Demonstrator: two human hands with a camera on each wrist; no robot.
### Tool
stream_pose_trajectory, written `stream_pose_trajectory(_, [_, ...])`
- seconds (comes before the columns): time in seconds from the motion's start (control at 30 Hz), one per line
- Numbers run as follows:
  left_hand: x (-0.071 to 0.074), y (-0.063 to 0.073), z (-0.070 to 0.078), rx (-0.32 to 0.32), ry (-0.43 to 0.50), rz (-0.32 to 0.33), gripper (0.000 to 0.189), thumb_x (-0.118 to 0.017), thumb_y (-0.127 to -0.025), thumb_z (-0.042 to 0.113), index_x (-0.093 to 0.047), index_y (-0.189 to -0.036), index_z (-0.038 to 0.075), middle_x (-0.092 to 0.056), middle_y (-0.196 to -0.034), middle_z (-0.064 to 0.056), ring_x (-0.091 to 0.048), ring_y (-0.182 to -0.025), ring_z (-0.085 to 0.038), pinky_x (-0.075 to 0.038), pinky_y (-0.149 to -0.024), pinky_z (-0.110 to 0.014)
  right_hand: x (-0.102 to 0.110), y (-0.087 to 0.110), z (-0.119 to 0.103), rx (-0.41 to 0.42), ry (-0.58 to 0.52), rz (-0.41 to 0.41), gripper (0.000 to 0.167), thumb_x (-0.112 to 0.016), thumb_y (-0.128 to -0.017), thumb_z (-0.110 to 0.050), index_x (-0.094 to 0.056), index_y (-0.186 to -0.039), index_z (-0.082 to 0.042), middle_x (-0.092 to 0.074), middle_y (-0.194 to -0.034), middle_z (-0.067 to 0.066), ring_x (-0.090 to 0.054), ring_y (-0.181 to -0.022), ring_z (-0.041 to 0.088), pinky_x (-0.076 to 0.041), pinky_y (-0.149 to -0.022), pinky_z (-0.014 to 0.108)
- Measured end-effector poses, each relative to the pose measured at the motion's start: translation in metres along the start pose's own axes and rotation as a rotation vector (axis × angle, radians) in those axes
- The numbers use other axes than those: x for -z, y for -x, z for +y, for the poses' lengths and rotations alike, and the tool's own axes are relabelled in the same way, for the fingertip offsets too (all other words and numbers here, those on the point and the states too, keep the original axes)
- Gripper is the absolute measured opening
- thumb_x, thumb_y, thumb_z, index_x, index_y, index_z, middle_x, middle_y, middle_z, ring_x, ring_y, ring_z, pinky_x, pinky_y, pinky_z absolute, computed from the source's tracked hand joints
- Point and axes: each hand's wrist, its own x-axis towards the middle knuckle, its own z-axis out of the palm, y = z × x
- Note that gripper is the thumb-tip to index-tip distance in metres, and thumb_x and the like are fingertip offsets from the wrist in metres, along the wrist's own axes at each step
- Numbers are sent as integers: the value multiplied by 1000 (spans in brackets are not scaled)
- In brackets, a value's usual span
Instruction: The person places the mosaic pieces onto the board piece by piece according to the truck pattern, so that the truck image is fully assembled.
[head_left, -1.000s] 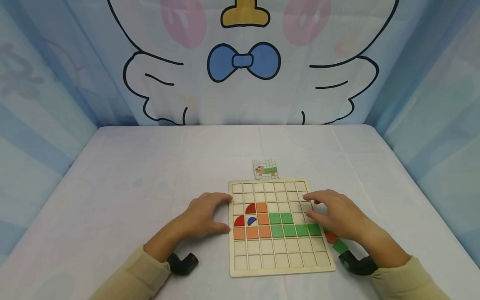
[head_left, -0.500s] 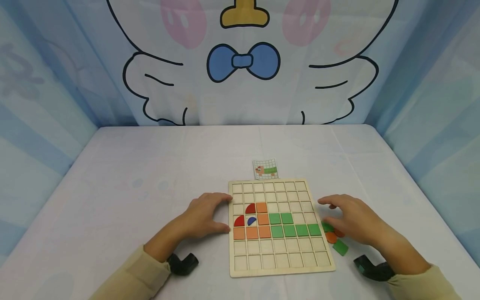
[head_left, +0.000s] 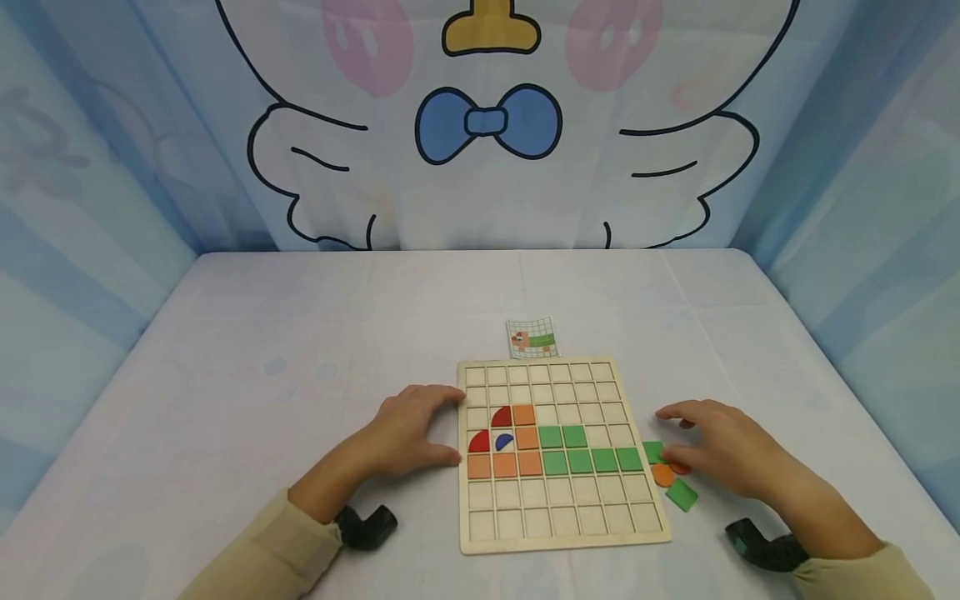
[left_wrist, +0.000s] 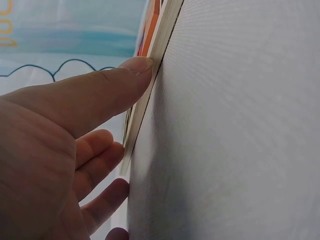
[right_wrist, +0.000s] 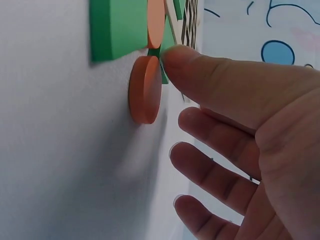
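A wooden grid board [head_left: 558, 496] lies on the table. My left hand [head_left: 408, 429] steadies its left edge, thumb and fingers spread; in the left wrist view the thumb [left_wrist: 107, 92] touches the board's side. Orange squares [head_left: 528, 463], green squares [head_left: 579, 461], red quarter-round tiles [head_left: 478, 442] and a tile with a blue half-round [head_left: 504, 442] sit in its cells. My right hand [head_left: 723, 446] hovers right of the board over loose tiles, its fingers apart. Below it are a green tile [head_left: 682, 495] and an orange disc [head_left: 663, 475]. In the right wrist view the thumb is close beside another orange disc [right_wrist: 146, 90].
A small picture card [head_left: 532, 338] with a grid pattern in orange and green lies beyond the board's far edge. The white-clothed table [head_left: 360, 317] runs back to a printed curtain [head_left: 487, 200]. Black wrist cameras [head_left: 367, 527] sit under both wrists.
My right hand has moved from above the board's right edge, rightward and toward me, over the loose tiles. The left hand and the board have stayed still.
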Motion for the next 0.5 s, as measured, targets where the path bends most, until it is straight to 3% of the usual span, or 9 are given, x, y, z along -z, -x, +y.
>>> stream_pose_trajectory(0.5, [-1,-1,-1,5,-2,-5,73,-86,-79,30,-54,-142,10,-53,-143,-5,-42,-136,-29,-30,-109,-56,3,1,2,-16,-5,-24,45,-82,-82,-29,-70,-119,-5,-68,-110,8,-61,-97,31,-49,-82,53])
